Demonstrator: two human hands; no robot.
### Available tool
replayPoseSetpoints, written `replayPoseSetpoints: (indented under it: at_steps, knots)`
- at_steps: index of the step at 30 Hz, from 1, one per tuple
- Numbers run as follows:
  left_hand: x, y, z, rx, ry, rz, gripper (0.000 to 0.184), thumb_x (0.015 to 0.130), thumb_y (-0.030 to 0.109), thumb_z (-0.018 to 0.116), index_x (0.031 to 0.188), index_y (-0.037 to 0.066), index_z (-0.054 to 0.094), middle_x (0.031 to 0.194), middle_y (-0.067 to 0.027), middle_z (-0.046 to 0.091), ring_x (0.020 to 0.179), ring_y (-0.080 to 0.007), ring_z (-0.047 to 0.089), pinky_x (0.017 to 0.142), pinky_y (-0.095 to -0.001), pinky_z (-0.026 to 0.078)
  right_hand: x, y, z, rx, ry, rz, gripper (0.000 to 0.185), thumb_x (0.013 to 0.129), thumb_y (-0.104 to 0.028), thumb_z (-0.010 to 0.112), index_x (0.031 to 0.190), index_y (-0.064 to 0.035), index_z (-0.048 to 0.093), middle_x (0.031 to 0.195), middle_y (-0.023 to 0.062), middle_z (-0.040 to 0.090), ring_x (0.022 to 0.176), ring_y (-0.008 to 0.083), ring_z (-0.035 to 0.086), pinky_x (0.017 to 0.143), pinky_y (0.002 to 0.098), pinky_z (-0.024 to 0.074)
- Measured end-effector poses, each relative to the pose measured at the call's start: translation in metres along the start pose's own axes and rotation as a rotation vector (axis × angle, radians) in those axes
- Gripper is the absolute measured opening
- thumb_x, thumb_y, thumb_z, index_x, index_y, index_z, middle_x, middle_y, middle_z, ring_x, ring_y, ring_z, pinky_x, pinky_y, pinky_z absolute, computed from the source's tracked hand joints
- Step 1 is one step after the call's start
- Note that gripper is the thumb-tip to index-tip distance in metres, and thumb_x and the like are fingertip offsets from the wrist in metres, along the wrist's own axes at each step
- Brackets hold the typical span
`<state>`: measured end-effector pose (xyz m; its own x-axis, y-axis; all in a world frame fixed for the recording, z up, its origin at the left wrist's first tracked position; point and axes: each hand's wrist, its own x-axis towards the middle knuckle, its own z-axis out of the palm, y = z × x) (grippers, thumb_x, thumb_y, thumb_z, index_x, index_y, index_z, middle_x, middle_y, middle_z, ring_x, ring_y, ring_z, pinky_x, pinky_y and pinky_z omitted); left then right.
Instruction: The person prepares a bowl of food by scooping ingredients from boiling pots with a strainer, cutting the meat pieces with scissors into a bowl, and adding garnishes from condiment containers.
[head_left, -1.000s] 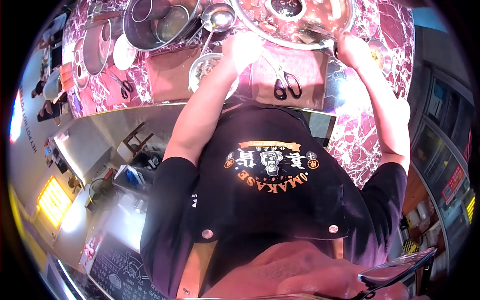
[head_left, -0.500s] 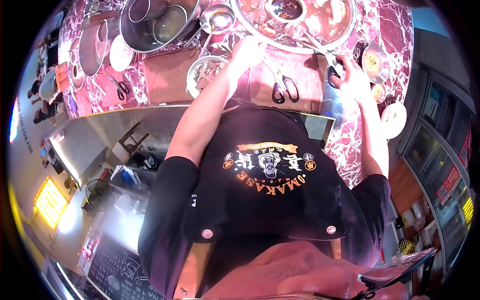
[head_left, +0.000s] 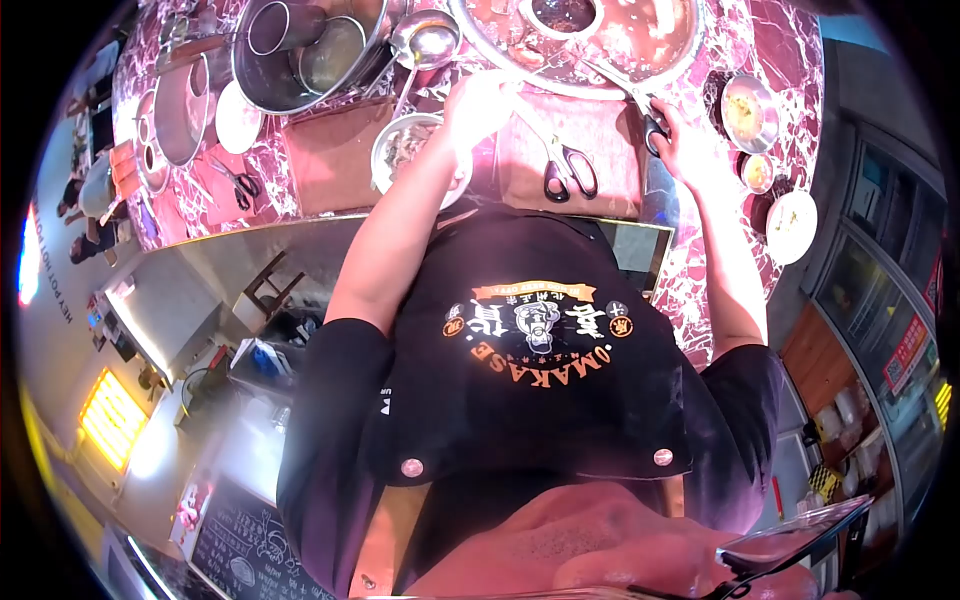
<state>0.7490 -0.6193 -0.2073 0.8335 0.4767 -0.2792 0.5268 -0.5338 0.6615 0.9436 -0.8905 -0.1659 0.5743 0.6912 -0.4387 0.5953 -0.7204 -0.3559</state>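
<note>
At the top, a large round pan holds reddish food around a central ring with dark liquid. My right hand grips black-handled scissors, whose blades reach over the pan's near rim. Near that same rim, my left hand is closed, overexposed, and what it may hold is too small to make out. Below it, my left forearm partly covers a white bowl of meat pieces. A second pair of scissors lies on a brown cloth between my hands.
A deep steel pot stands at upper left, with a ladle beside it. Further left are a white plate and more scissors. On the right are a metal bowl, a small dish and another plate.
My right hand with its scissors came back from over the pan toward the near rim, then its fingers closed more around the handles. My left hand stayed near the rim.
</note>
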Motion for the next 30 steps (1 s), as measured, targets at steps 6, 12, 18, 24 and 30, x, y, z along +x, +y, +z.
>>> replayPoseSetpoints:
  at_steps: [6, 12, 18, 24, 30]
  knots:
    - [0.015, -0.019, 0.038, -0.189, 0.019, -0.096, 0.028, 0.091, 0.026, 0.057, 0.109, 0.009, 0.071, 0.098, -0.0157, 0.071, 0.09, -0.0306, 0.069, 0.077, -0.0398, 0.052, -0.002, 0.002, 0.006, -0.103, 0.094, -0.115, 0.049, 0.089, -0.033, 0.06, 0.137, -0.0227, 0.051, 0.124, 0.0058, 0.065, 0.108, 0.0277, 0.065, 0.089, 0.0413, 0.0531]
    - [-0.01, -0.018, 0.02, -0.244, -0.109, -0.118, 0.027, 0.095, 0.017, 0.059, 0.115, 0.002, 0.069, 0.09, -0.0094, 0.071, 0.073, -0.0114, 0.062, 0.07, -0.0275, 0.051, -0.01, -0.007, -0.012, -0.17, 0.024, -0.049, 0.047, 0.089, -0.03, 0.06, 0.134, -0.0215, 0.053, 0.125, 0.0067, 0.064, 0.106, 0.029, 0.066, 0.086, 0.041, 0.0536]
    - [-0.015, -0.019, 0.011, -0.216, -0.091, -0.041, 0.028, 0.093, 0.01, 0.058, 0.117, 0.001, 0.068, 0.092, -0.0099, 0.072, 0.081, -0.0127, 0.064, 0.073, -0.0282, 0.051, -0.009, 0.0, 0.003, -0.043, 0.132, -0.165, 0.05, 0.089, -0.025, 0.063, 0.137, -0.0202, 0.051, 0.12, 0.0113, 0.066, 0.099, 0.0331, 0.067, 0.083, 0.0423, 0.0543]
    - [-0.005, -0.039, 0.055, -0.453, -0.001, -0.054, 0.029, 0.09, 0.014, 0.06, 0.114, 0.002, 0.069, 0.097, -0.0147, 0.072, 0.087, -0.0201, 0.068, 0.077, -0.0328, 0.053, -0.014, -0.01, -0.01, -0.075, 0.09, -0.115, 0.05, 0.089, -0.023, 0.062, 0.137, -0.018, 0.05, 0.124, 0.0099, 0.063, 0.103, 0.0309, 0.067, 0.084, 0.0412, 0.0545]
    - [-0.022, -0.022, 0.024, -0.44, -0.086, -0.129, 0.03, 0.088, 0.014, 0.061, 0.115, 0.004, 0.069, 0.099, -0.0146, 0.072, 0.089, -0.0196, 0.068, 0.078, -0.0326, 0.052, -0.014, -0.004, 0.0, -0.018, 0.148, -0.137, 0.051, 0.086, -0.015, 0.063, 0.135, -0.011, 0.051, 0.113, 0.0155, 0.062, 0.103, 0.0337, 0.063, 0.087, 0.0421, 0.0514]
